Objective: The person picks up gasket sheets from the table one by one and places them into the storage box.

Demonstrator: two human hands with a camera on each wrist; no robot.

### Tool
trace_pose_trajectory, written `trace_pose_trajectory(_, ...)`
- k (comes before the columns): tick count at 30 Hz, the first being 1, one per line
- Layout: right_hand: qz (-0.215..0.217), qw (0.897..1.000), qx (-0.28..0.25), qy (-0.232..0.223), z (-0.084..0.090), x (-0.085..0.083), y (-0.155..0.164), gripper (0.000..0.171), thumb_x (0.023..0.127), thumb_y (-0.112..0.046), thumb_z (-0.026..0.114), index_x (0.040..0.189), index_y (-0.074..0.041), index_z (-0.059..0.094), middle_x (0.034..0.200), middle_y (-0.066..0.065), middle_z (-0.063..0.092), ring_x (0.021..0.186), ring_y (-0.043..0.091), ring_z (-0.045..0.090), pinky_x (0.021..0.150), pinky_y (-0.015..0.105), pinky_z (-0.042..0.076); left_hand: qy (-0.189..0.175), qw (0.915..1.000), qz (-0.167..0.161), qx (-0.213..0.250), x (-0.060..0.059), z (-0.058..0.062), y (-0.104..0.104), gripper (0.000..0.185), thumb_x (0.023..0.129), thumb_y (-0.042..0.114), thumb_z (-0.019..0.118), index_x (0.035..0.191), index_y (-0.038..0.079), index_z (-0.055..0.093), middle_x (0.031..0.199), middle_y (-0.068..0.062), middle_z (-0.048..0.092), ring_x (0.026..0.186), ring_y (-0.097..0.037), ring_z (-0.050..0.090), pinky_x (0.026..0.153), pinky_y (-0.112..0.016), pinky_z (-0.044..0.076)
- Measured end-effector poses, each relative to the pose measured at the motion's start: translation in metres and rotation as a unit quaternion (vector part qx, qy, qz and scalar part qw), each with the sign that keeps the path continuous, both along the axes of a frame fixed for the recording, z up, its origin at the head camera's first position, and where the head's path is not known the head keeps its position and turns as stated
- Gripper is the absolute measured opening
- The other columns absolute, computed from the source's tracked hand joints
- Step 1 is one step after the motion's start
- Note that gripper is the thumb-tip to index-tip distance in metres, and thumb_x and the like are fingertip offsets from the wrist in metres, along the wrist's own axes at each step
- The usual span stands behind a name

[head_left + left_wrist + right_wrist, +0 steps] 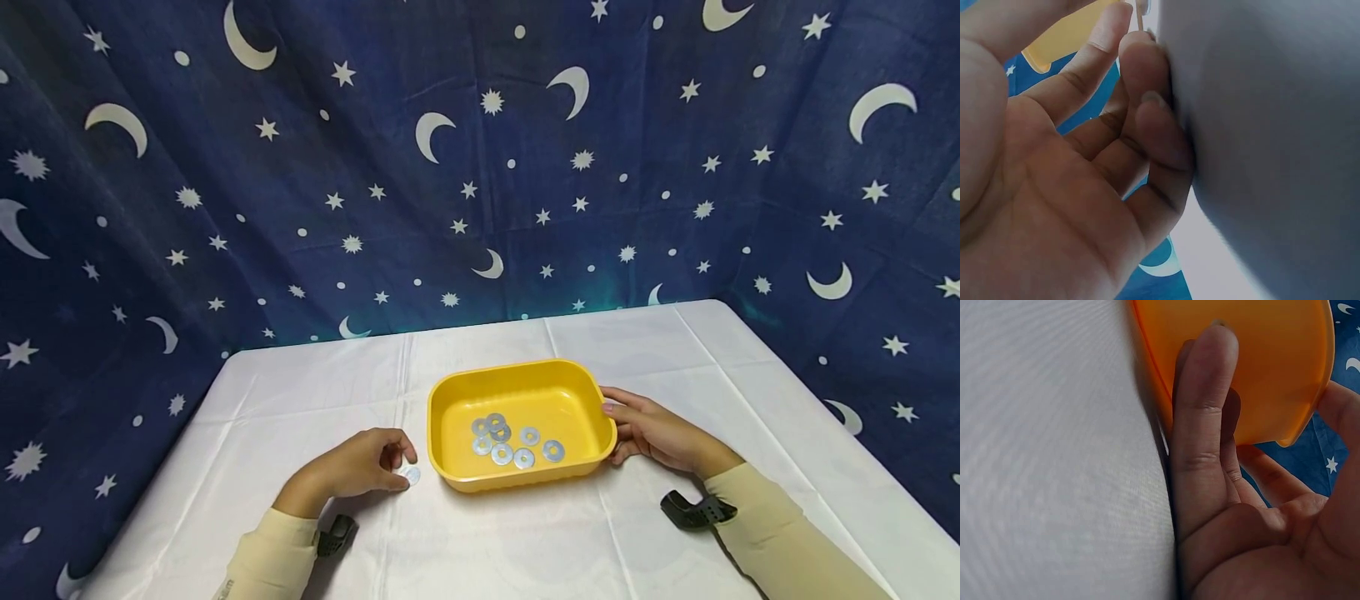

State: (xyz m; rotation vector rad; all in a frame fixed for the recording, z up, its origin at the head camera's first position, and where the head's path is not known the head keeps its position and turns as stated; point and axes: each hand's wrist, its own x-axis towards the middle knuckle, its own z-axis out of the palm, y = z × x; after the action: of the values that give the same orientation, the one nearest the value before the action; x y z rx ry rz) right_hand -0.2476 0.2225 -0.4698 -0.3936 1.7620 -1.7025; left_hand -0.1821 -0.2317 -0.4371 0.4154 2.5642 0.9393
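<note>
A dark blue backdrop (480, 167) printed with moons and stars hangs behind and to both sides of the worktop (675, 350), which is draped in a white cloth. Near the middle of it sits a yellow plastic tray (517, 375), its long side running left to right, with a cluster of flat metal washers (513, 440) lying loose on its floor, several overlapping.

The right hand (656, 433) is at the tray's right end. Its grip is a loose brace, the thumb over the rim and the fingers (1204, 412) laid nearly straight against the outer wall; this seems meant to keep the light tray from sliding.

The left hand (363, 462) rests on the cloth just left of the tray. Its fingers are curled, and thumb and forefinger tips close on a single washer (410, 474) that lies on the cloth close to the tray's near-left corner. The left wrist view shows the fingertips (1147, 69) pressed down to the cloth, a pinch suited to lifting so thin a disc by its edge.
</note>
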Motion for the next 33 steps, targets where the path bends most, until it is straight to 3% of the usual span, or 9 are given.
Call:
trace_pose_trajectory(22,-0.001,1.0,-0.004,-0.006,-0.0006,0.0,-0.0016,0.071,0.108,-0.035,0.042,0.159,-0.002,0.005,0.11,0.012,0.072,0.08,0.02,0.072,0.073,0.033,0.061,0.015,0.9995,0.002,-0.027,0.0024,-0.0007,0.0028,0.026,0.078,0.01,0.084,0.093,0.014,0.064,0.076,0.0,0.053,0.072,-0.014,0.05,0.062,-0.024,0.04)
trace_pose_trajectory(33,0.001,1.0,-0.005,-0.002,0.0004,0.0004,-0.0007,0.069,0.109,-0.034,0.041,0.159,-0.002,0.005,0.111,0.012,0.072,0.08,0.02,0.072,0.074,0.033,0.061,0.023,0.9995,-0.006,-0.019,0.0023,-0.001,0.0033,0.027,0.077,0.01,0.084,0.093,0.012,0.063,0.078,0.0,0.054,0.073,-0.014,0.05,0.063,-0.023,0.04)
